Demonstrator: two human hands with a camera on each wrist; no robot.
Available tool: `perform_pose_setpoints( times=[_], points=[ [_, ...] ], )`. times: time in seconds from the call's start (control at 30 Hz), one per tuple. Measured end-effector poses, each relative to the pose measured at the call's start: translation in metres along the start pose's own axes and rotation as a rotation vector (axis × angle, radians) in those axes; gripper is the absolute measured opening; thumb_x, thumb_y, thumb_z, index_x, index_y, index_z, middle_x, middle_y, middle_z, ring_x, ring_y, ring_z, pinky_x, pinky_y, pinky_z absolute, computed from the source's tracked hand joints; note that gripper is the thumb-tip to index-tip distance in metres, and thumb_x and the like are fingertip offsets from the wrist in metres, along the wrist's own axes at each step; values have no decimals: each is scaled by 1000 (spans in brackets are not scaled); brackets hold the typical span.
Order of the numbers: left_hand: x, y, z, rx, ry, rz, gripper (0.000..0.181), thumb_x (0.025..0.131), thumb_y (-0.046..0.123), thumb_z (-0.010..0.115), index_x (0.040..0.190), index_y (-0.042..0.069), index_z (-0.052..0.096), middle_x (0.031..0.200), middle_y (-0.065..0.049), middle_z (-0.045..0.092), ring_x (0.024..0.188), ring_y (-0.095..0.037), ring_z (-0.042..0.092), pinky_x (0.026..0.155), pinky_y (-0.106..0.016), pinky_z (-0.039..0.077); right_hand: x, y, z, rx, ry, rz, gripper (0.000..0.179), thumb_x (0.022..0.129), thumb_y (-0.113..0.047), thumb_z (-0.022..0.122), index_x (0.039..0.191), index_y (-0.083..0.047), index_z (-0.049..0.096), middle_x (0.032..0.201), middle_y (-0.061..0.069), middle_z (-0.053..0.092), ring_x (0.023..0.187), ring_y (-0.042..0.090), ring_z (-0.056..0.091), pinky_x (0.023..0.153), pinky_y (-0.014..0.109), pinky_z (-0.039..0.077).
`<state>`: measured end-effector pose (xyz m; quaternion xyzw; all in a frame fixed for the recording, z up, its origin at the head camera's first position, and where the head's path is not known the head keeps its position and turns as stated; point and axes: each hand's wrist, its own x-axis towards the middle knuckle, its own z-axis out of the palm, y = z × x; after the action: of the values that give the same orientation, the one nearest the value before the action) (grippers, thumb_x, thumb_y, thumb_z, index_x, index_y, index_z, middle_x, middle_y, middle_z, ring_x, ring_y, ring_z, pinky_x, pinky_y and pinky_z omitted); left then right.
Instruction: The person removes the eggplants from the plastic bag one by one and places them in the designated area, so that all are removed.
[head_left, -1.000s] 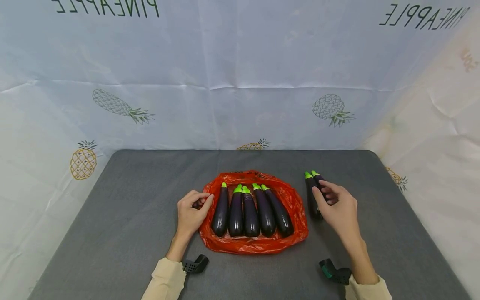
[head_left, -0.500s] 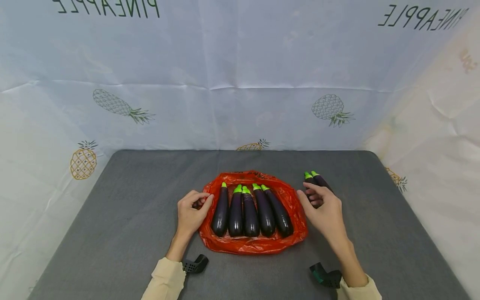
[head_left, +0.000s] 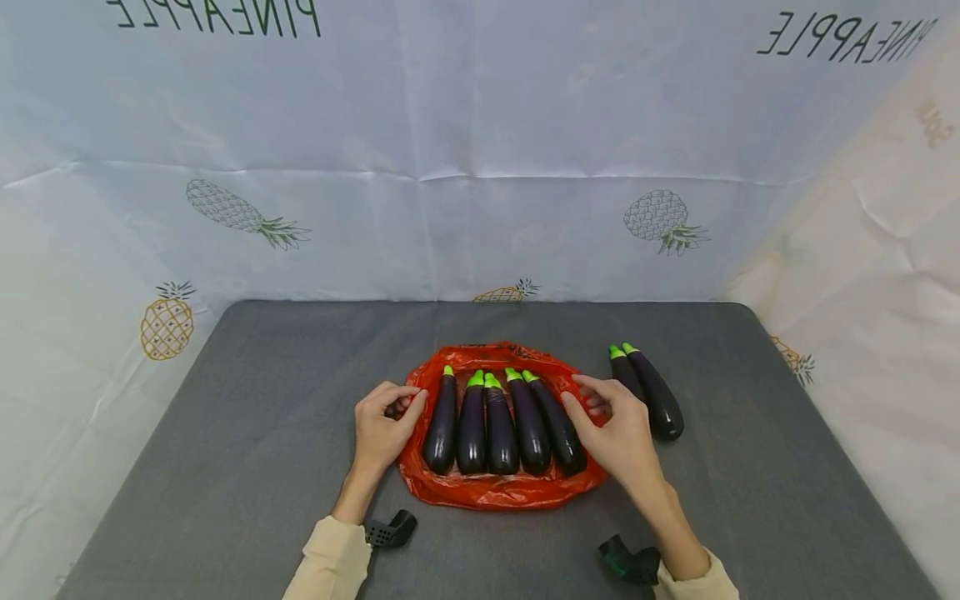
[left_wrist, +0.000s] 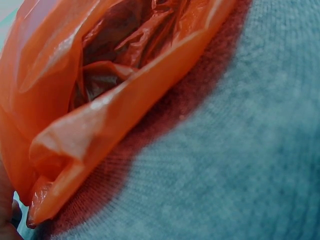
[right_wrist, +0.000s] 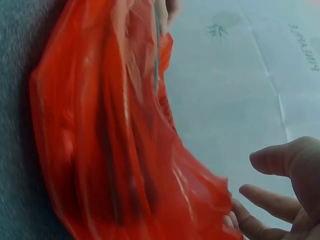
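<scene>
A red plastic bag [head_left: 491, 497] lies spread on the table, its rim turned out around several dark eggplants [head_left: 501, 429] set side by side, green stem ends away from me. My left hand [head_left: 381, 427] pinches the bag's left rim between thumb and fingers; in the left wrist view only a sliver of that hand shows beside the orange-red film. My right hand [head_left: 621, 429] is at the right rim, thumb and index finger apart. In the right wrist view its lower fingertips meet the bag's edge while the thumb [right_wrist: 280, 159] stands clear of it.
Two more eggplants [head_left: 660, 398] lie together on the grey table [head_left: 270, 433], just right of the bag and beyond my right hand. A white cloth [head_left: 525, 108] printed with pineapples hangs behind the table and along its sides.
My right hand has moved left from over the two separate eggplants to the bag's right rim, uncovering them. The left hand and the bagged eggplants have stayed in place.
</scene>
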<state>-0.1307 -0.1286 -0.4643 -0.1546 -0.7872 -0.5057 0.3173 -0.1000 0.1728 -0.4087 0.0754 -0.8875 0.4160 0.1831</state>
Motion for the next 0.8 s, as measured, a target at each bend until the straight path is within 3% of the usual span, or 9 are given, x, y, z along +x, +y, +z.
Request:
perform_pose_setpoints(
  times=[0.1,0.4,0.8],
  points=[
    [-1,-4,1,-2,0,0,9,71,-5,75,74,1,68,62,-9,53,52,-22,48,47,-33,39,-2,-3,4,7,-24,-13,30,81,-23,72,107,-8,68,83,-2,59,72,10,55,66,26,50],
    [-10,-36,7,7,18,15,10,71,4,77,74,9,69,62,0,53,52,-13,47,47,-25,38,-6,-4,12,45,-109,-21,32,81,-22,71,108,-5,67,85,0,59,73,8,57,66,33,52],
    [-10,-38,7,8,20,17,7,75,12,76,75,14,69,65,7,52,55,-8,46,50,-19,38,-9,1,16,-34,-144,2,33,82,-22,70,110,-5,66,94,8,62,76,16,60,67,35,51]
  ],
)
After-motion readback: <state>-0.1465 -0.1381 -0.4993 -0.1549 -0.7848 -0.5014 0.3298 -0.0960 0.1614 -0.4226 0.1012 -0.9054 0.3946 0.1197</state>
